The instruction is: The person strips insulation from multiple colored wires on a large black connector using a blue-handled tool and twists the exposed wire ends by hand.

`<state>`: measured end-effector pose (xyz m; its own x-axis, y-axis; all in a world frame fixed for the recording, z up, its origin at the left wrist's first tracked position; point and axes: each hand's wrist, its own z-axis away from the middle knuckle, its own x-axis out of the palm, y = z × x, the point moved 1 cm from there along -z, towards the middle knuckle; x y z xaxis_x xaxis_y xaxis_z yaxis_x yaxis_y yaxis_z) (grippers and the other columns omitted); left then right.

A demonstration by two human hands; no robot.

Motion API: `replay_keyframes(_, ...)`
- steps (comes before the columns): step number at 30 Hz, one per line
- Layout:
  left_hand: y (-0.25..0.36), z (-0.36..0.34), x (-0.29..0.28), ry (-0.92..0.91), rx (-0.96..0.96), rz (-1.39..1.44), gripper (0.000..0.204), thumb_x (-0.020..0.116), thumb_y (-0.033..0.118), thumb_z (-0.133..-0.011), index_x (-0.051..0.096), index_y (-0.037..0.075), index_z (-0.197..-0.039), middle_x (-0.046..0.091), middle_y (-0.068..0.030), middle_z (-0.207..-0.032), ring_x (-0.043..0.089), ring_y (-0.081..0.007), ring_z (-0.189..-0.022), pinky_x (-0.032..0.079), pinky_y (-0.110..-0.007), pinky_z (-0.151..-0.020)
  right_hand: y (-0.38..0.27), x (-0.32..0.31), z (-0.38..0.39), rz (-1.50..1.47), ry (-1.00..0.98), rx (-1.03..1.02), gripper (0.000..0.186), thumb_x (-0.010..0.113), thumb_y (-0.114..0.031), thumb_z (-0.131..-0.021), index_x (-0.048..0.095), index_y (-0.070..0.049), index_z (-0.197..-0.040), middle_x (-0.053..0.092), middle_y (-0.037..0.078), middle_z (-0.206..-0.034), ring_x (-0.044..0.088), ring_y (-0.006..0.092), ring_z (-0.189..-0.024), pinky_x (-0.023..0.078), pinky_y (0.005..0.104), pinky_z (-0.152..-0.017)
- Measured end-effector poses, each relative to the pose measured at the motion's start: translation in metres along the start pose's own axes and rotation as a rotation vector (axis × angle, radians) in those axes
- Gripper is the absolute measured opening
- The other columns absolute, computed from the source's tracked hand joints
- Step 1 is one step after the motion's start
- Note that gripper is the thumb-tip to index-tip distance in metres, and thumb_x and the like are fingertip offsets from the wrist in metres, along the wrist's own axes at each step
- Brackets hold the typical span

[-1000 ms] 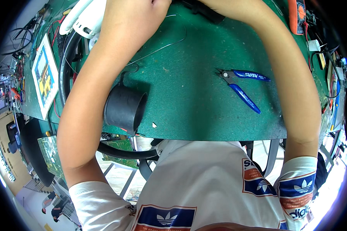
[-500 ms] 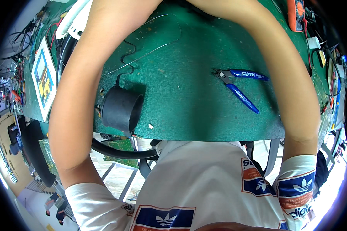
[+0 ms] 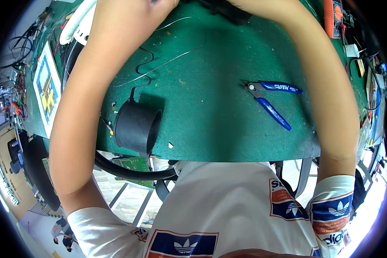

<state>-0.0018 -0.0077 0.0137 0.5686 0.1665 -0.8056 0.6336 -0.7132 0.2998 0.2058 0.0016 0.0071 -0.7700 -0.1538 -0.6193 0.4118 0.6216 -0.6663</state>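
Both my forearms reach to the far side of a green work mat (image 3: 219, 107). The top edge of the picture cuts off most of my left hand (image 3: 163, 6) and my right hand (image 3: 245, 3), so their fingers do not show. Between the hands, closest to the right one, is part of a dark black object (image 3: 230, 10) whose kind I cannot make out. Blue-handled flush cutters (image 3: 266, 98) lie spread apart on the mat, inside my right forearm. Beside my left forearm a black round cup-like part (image 3: 135, 127) rests on its side, with a thin wavy black strip (image 3: 138, 66) running up from it.
A thin bare wire (image 3: 167, 60) curves across the mat. An orange multimeter (image 3: 332, 17) lies at the far right. On the left are a colourful printed sheet (image 3: 48, 90), a white rounded device (image 3: 82, 30) and cables. Small scraps (image 3: 170, 145) lie near the front edge.
More of the black object has come into view between my hands. My left forearm has shifted slightly left. The cutters and the cup-like part stay in place on the mat.
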Motion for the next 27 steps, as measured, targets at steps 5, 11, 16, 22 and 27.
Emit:
replay_keyframes(5,-0.024,0.000,0.023,0.271,0.442,-0.246,0.020,0.083,0.006,-0.073,0.074,0.005,-0.091,0.059,-0.0202,-0.120,0.059,-0.0358,-0.103,0.048,-0.041,-0.088,0.003,-0.005,0.005,-0.033,-0.013,-0.059,0.010,0.067,-0.007,-0.094,0.067,0.003,-0.095,0.067,0.007,-0.081,0.059,0.0126,-0.076,0.049,0.0295,-0.072)
replay_keyframes(11,-0.036,-0.004,0.034,0.184,0.373,0.032,0.015,0.079,0.002,-0.077,0.070,0.001,-0.089,0.058,-0.0234,-0.124,0.058,-0.0410,-0.115,0.047,-0.044,-0.097,0.008,-0.004,0.004,-0.170,-0.016,0.043,0.010,0.066,-0.008,-0.095,0.069,0.002,-0.097,0.067,0.002,-0.084,0.058,0.0081,-0.080,0.047,0.0261,-0.072)
replay_keyframes(16,-0.038,-0.009,0.026,0.021,0.342,0.206,0.014,0.076,0.001,-0.080,0.068,-0.002,-0.091,0.059,-0.0246,-0.119,0.060,-0.0408,-0.113,0.047,-0.044,-0.096,0.005,-0.006,0.005,-0.164,-0.006,0.223,0.011,0.066,-0.007,-0.096,0.070,0.003,-0.098,0.066,0.001,-0.085,0.057,0.0070,-0.080,0.047,0.0247,-0.073)
replay_keyframes(22,-0.036,-0.011,0.028,0.082,0.332,0.309,0.011,0.074,-0.001,-0.081,0.068,-0.002,-0.090,0.060,-0.0242,-0.117,0.061,-0.0394,-0.109,0.049,-0.041,-0.092,0.013,-0.009,0.006,-0.234,0.024,0.074,0.010,0.067,-0.003,-0.095,0.070,0.005,-0.099,0.063,0.002,-0.093,0.056,0.0069,-0.081,0.046,0.0235,-0.072)
replay_keyframes(27,-0.039,-0.002,0.029,0.081,0.299,0.298,0.010,0.075,-0.001,-0.080,0.068,-0.002,-0.088,0.059,-0.0232,-0.115,0.062,-0.0384,-0.106,0.049,-0.040,-0.090,0.024,-0.007,-0.001,-0.268,-0.062,0.090,0.012,0.067,0.000,-0.094,0.069,0.006,-0.105,0.064,0.007,-0.105,0.058,0.0090,-0.093,0.047,0.0244,-0.078)
